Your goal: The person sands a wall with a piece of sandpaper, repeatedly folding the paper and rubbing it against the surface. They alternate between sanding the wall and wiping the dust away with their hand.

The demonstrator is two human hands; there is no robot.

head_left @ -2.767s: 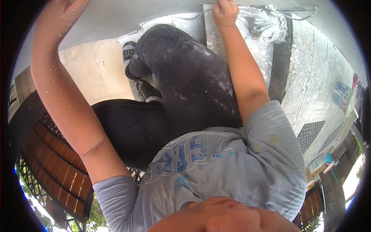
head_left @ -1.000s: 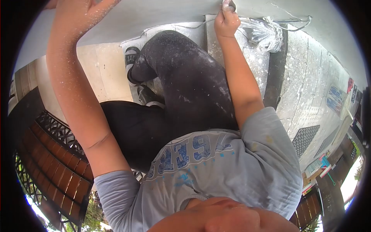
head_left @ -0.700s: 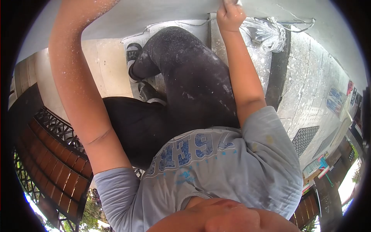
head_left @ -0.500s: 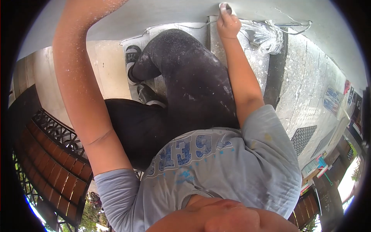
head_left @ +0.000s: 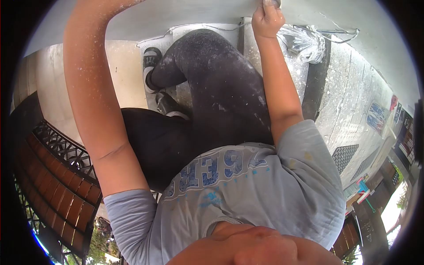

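Observation:
My right hand [head_left: 268, 21] is at the top edge of the view, in front of the pale wall [head_left: 198, 9]. Its fingers are closed around a small greyish-white object [head_left: 277, 3], too cut off to name. My left arm, dotted with white specks, reaches up along the left side, and its hand is beyond the top edge. Between the arms are my bent legs in dark trousers [head_left: 221, 84], marked with white dust.
Crumpled clear plastic [head_left: 307, 46] and a loose cable [head_left: 340, 33] lie by the wall, right of my right hand. A dark grate [head_left: 345, 158] is in the dusty floor at right. Brown slatted panels [head_left: 57, 185] stand at lower left.
My right hand has moved slightly up and to the right with the object, which is now partly cut off by the top edge. The view has shifted a little.

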